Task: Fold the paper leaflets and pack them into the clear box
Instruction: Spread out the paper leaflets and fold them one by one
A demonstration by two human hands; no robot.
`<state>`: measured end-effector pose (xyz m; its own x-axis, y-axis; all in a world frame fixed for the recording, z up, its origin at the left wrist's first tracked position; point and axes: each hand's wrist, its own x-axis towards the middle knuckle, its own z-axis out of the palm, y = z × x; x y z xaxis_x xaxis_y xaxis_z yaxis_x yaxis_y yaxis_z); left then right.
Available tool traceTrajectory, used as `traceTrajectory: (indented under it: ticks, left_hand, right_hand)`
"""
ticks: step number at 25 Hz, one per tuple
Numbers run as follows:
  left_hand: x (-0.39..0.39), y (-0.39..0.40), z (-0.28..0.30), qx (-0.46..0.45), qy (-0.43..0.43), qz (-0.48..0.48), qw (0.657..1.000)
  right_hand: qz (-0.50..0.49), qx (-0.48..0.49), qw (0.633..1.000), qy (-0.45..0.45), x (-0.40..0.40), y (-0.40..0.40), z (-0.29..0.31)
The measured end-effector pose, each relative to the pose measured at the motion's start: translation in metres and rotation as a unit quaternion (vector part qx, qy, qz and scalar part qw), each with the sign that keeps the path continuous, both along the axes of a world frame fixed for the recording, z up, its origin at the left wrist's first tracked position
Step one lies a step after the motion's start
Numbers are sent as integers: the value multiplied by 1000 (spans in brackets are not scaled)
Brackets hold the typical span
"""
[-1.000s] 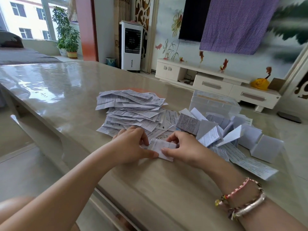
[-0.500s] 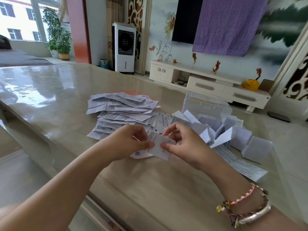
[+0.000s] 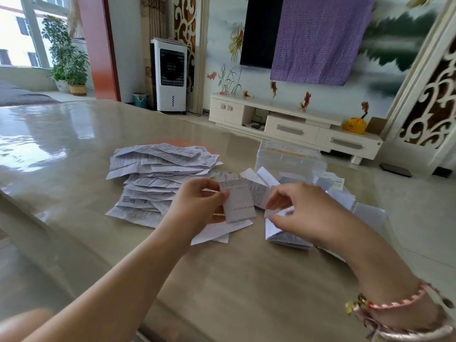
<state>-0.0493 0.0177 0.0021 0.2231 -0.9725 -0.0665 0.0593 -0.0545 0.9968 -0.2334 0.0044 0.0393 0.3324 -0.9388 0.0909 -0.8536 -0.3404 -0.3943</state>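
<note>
My left hand [image 3: 197, 203] pinches a folded leaflet [image 3: 239, 201] and holds it upright above the table. My right hand [image 3: 303, 211] hovers just right of it with fingers loosely curled over other folded leaflets [image 3: 283, 233], apart from the held one; whether it grips one I cannot tell. A pile of flat unfolded leaflets [image 3: 158, 174] lies to the left. The clear box [image 3: 288, 159] stands behind the hands, with more folded leaflets [image 3: 340, 196] heaped at its front and right.
The glossy beige table [image 3: 61, 149] reaches far to the left and toward me; its near edge runs diagonally at lower left. Behind it stand a white TV cabinet [image 3: 296, 127] and an air cooler [image 3: 170, 75].
The leaflet went from lying on the table under both hands to being lifted upright. My right hand let go of it and moved right over the folded pile; the left still holds it.
</note>
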Motion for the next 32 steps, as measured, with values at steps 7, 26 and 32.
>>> traceTrajectory:
  ticks: [7,26,32]
  left_hand:
    - [-8,-7,0,24,-23,-12,999]
    - [20,-14,-1,-41,32,143,988]
    - [16,-11,-4,-59,-109,130,984]
  right_hand:
    - [38,-67,968,240,2,7,-18]
    - [-43,-238,963,118,31,-37,-43]
    - [-46,-304,952,-3,36,-34,-40]
